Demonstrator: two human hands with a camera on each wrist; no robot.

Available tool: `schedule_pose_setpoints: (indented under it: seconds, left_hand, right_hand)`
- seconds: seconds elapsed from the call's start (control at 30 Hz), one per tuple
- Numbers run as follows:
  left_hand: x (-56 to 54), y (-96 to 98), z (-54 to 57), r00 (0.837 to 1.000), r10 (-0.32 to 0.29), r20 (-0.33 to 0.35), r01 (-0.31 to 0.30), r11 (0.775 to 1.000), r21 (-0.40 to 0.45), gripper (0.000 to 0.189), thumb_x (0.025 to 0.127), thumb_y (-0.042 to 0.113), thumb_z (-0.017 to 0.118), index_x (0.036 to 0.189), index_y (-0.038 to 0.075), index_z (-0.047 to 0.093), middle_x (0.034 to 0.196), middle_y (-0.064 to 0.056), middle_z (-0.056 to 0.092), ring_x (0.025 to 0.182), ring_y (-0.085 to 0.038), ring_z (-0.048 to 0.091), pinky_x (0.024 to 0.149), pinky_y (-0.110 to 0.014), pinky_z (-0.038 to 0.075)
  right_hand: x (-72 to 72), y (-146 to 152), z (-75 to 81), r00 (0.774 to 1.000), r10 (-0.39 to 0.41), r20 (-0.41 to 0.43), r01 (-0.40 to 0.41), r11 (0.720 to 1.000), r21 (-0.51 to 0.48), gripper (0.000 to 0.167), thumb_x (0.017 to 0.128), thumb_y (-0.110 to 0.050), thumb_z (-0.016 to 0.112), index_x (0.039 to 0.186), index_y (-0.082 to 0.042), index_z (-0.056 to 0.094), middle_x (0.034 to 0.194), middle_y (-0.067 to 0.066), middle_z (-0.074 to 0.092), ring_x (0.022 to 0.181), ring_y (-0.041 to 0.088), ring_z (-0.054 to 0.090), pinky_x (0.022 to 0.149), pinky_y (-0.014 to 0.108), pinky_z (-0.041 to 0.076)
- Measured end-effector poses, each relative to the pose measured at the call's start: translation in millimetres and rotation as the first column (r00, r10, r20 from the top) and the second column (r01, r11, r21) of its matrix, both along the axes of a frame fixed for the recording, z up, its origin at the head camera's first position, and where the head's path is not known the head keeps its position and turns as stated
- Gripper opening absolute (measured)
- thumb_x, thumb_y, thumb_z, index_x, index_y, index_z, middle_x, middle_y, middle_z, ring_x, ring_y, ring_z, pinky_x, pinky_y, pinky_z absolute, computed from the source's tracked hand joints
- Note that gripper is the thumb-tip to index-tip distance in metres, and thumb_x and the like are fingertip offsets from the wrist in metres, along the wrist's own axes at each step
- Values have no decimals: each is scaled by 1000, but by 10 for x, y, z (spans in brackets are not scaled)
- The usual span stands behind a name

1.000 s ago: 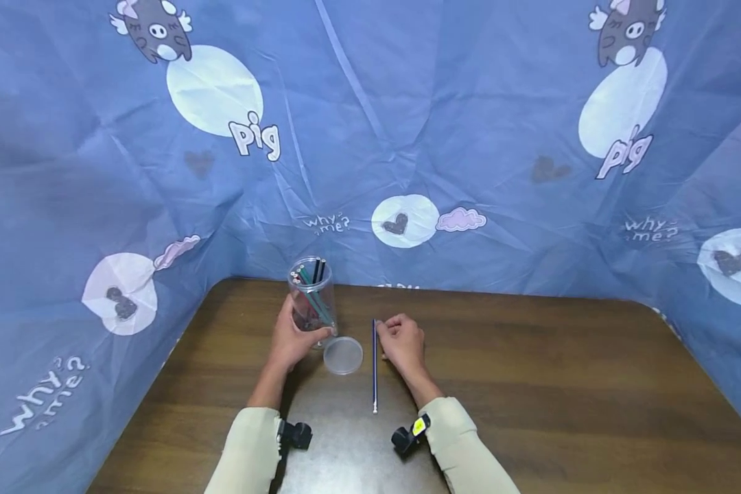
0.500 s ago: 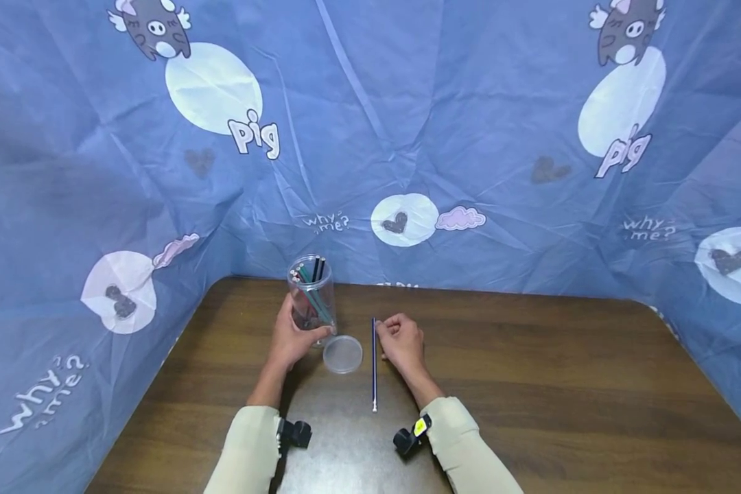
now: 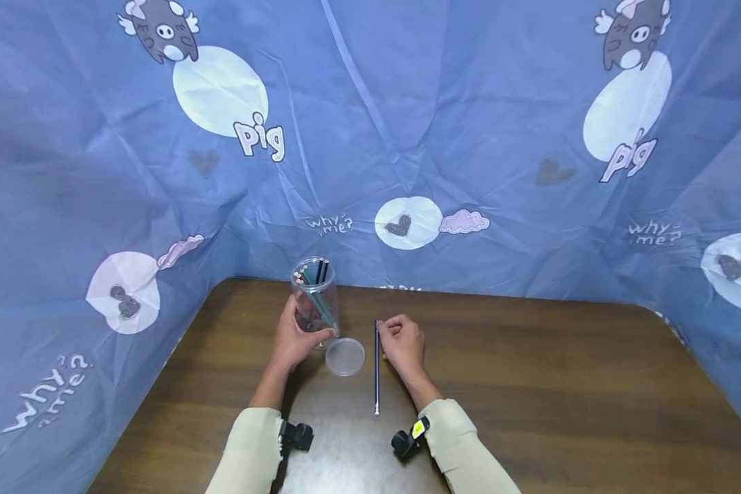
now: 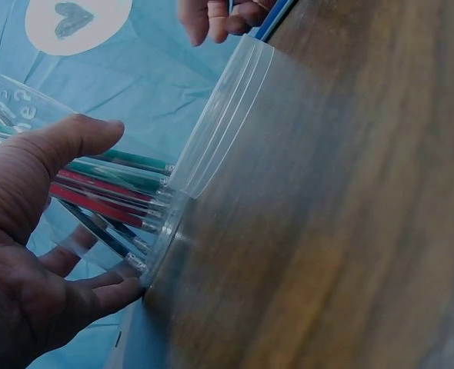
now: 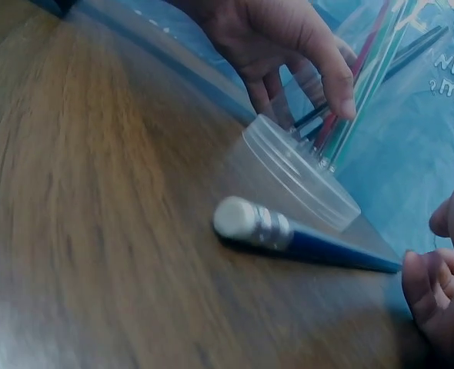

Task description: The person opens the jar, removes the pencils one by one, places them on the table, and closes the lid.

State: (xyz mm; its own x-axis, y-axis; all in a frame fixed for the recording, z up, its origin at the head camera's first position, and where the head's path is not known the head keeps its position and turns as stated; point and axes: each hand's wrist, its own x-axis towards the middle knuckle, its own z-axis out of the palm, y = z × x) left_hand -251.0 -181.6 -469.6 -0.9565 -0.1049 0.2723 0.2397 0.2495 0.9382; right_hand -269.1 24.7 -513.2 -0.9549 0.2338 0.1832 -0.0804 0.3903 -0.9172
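My left hand [image 3: 293, 341] grips a clear plastic jar [image 3: 327, 302] low on its side, with the thumb and fingers around it. Inside the upright jar stand several pencils [image 4: 108, 192], green, red and black, their eraser ends down. A blue pencil [image 3: 377, 377] lies lengthwise on the table, its white eraser [image 5: 235, 218] toward the body. At its far end, the curled fingers of my right hand [image 3: 405, 345] pinch it near the tip. Between jar and blue pencil lies a round translucent lid [image 3: 345, 357], untouched by either hand.
The brown wooden table [image 3: 531, 391] runs wide to the right of my hands. Behind it and at both sides hangs a blue printed cloth [image 3: 500, 137]. A small black camera is strapped to each wrist, below beige sleeves [image 3: 469, 446].
Both hands keep their places at the jar and the blue pencil. Only the head view has shifted slightly.
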Motion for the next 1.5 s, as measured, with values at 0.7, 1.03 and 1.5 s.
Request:
schedule_pose_setpoints:
  seconds: [0.7,1.03,1.5]
  left_hand:
    - [-257,110,-243,1000,-27,-3,27,999,-32,89,61,-7,88,140,7,47,128,-19,60,119,-33,55,103,-47,41]
    - [-154,170,-30,999,-49,-12,49,998,26,89,64,-13,83,142,0,43,130,-25,56,120,-39,52,104,-50,40]
    - [-123,-9,-189,1000,10,4,-10,1000,-13,89,64,-8,86,141,5,44,130,-22,57,120,-37,53,103,-50,40]
  right_hand:
    - [-111,-143,742,976,51,-210,-59,998,-33,21,91,-30,69,92,-8,70,77,0,66,68,9,58,65,25,47]
    - [-168,-287,1071,963,141,-232,-137,990,34,24,91,-33,68,98,-10,69,84,-1,70,74,11,63,71,28,51]
    - [-190,-598,1263,954,240,-181,-213,964,160,26,88,-32,68,102,-11,69,90,-2,71,76,10,66,72,27,52]
